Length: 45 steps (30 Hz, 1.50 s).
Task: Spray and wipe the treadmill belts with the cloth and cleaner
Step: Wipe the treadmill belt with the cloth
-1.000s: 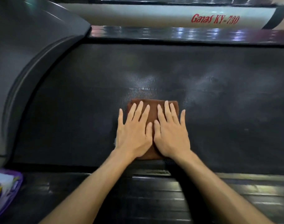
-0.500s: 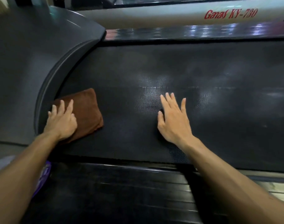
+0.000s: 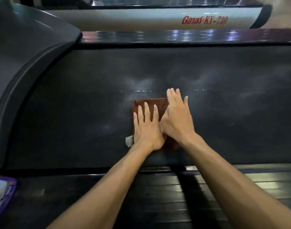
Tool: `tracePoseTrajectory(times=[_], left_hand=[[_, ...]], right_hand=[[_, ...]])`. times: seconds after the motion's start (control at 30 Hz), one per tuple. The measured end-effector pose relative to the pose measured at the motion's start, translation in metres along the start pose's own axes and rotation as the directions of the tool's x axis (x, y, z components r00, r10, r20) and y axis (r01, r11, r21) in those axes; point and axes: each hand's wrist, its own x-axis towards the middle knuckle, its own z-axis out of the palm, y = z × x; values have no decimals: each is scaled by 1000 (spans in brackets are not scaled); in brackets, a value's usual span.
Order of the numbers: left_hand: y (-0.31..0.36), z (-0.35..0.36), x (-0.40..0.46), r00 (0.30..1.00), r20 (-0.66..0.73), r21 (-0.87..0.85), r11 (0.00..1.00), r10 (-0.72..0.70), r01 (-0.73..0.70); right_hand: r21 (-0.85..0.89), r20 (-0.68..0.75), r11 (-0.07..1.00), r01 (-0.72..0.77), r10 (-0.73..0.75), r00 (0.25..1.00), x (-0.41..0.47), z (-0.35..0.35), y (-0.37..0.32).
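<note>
Both hands, left hand [image 3: 147,129] and right hand [image 3: 177,119], press straight, flat fingers on the brown cloth [image 3: 155,104] lying on the belt [image 3: 75,104]. Uneven pressure could bunch the cloth under the fingers, leaving streaks.

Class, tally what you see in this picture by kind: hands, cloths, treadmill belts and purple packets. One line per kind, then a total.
Hands: 2, the left hand and the right hand, both flat on the cloth
Cloths: 1, the brown cloth
Treadmill belts: 1, the black belt
Purple packets: 1, the purple packet at the lower left edge
Total: 5
</note>
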Motion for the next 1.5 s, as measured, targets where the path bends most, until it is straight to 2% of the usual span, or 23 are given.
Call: tracePoseTrajectory(times=[0.07,0.1,0.17,0.2,0.27,0.3,0.43,0.53,0.6,0.77,0.83,0.93,1.0,1.07,1.13,1.2,1.27,1.4,1.43,1.5], left_hand=[[9,-15,9,998,59,-148,989,29,-20],[5,-24,11,998,31,-267,963,51,-41],[-16,-38,7,988,-150,-500,858,44,-114],[-32,-41,3,968,-252,-537,830,14,-152],[-65,-37,-4,914,-404,-464,867,-24,-182],[-78,-32,-8,912,-410,-405,901,-25,-158],[-96,-9,-18,971,-236,-133,989,25,-58],[-96,0,-18,972,-229,13,999,46,-44],[-96,1,-18,972,-231,31,999,39,-32],[-94,3,-17,968,-248,78,997,32,-13],[-95,5,-16,968,-249,78,997,31,-12],[-97,5,-12,970,-243,96,995,28,-4],[-98,5,-14,969,-246,102,995,25,0],[-98,5,-13,967,-254,105,994,32,-6],[-99,5,-13,963,-267,98,995,32,-6],[-99,7,-11,962,-271,94,995,39,-14],[-100,9,-11,961,-273,104,995,35,-7],[-100,8,-11,960,-280,103,995,30,-1],[-99,7,-11,960,-277,104,995,30,-1],[-98,5,-11,961,-275,94,996,29,-4]], right_hand=[[1,40,999,-43,43,998,-1,-12,13],[11,63,999,-49,48,997,-3,-14,17],[-1,93,1000,8,-7,996,-4,-9,21],[-14,102,998,57,-56,993,-3,-4,19],[-28,136,990,137,-132,982,-2,9,13],[-42,165,985,167,-158,973,-1,15,11],[-165,291,954,252,-196,936,0,29,13],[-233,362,924,305,-209,909,1,27,24],[-268,362,905,329,-222,905,2,22,28],[-354,302,903,244,-136,943,-23,-5,71],[-406,237,908,99,0,972,-20,-15,92],[-411,144,904,-119,193,971,22,-7,96],[-405,160,909,-104,182,970,42,4,81],[-391,183,920,3,75,980,33,10,66],[-356,239,919,168,-84,967,-7,5,60],[-342,297,905,254,-152,943,-52,-10,75],[-389,279,902,186,-77,957,-58,-27,103],[-418,136,900,-126,199,970,19,-28,126],[-425,129,894,-140,213,969,33,-21,118],[-422,152,905,-47,122,981,36,-5,94]])
